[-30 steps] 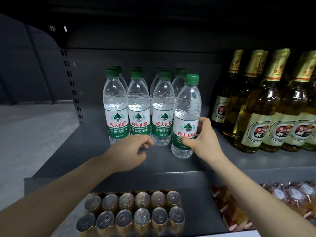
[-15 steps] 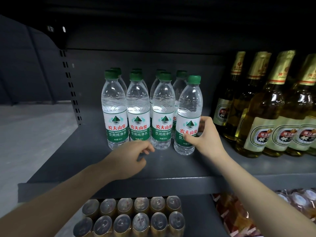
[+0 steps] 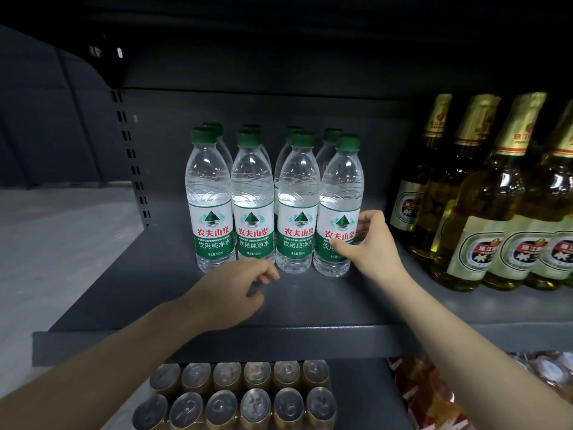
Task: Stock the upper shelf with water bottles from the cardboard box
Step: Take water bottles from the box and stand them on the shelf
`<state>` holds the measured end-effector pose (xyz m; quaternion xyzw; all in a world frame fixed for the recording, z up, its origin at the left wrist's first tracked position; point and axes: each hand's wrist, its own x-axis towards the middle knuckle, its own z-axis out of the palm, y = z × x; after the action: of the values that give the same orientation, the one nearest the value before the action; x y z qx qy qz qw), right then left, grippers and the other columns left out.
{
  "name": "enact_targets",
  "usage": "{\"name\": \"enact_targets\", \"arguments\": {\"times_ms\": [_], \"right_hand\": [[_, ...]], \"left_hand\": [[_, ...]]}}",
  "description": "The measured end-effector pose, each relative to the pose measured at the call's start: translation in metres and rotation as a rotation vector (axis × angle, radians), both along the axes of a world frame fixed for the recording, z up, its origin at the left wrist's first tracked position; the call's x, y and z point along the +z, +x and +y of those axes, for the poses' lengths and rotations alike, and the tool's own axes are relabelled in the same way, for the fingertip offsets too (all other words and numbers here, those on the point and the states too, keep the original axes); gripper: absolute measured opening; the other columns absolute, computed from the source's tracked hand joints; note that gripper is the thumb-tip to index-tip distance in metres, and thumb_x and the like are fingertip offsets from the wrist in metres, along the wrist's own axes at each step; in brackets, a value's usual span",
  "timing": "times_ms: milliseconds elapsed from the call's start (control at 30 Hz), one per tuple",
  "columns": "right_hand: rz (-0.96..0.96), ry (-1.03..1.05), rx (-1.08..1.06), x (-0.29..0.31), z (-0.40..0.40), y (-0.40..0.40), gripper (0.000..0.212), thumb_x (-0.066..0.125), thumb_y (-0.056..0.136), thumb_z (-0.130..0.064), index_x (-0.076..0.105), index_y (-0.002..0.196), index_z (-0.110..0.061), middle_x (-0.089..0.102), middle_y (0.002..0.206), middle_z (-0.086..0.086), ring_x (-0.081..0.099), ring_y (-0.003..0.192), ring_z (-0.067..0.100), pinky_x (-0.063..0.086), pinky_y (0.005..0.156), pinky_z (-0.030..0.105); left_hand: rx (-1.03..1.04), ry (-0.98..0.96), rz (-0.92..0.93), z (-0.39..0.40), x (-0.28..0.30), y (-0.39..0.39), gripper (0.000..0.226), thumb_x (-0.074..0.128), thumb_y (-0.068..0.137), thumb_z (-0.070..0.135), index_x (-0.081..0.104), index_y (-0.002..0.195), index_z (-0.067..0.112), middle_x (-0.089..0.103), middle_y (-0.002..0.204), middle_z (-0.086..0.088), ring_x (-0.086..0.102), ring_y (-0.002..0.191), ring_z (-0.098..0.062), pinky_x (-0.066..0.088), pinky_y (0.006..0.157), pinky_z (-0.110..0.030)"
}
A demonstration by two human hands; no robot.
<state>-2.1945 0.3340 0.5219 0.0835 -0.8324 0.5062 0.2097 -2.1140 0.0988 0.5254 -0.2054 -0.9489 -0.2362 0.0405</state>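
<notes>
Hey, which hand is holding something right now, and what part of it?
The right hand grips the rightmost front water bottle at its label; the left hand holds nothing.

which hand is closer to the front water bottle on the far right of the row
Right. The right hand grips the rightmost front water bottle at its label. The left hand hangs lower left of it, in front of the second bottle.

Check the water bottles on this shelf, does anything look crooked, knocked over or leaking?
Nothing stands out. The water bottles stand upright, capped, in neat rows on the shelf. The right hand grips the rightmost front bottle, which sits in line. No spills show.
</notes>
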Motion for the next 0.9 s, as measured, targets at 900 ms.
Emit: {"name": "enact_targets", "arguments": {"times_ms": [900], "right_hand": [[-0.04,0.077,0.012,0.004,0.01,0.008,0.055,0.075,0.073,-0.019,0.042,0.116,-0.014,0.052,0.09,0.0,0.051,0.078,0.015,0.044,0.074,0.031]], "left_hand": [[0.075,-0.039,-0.001,0.022,0.011,0.015,0.035,0.047,0.086,0.008,0.055,0.116,0.023,0.055,0.107,0.011,0.051,0.102,-0.004,0.045,0.094,-0.029]]}}
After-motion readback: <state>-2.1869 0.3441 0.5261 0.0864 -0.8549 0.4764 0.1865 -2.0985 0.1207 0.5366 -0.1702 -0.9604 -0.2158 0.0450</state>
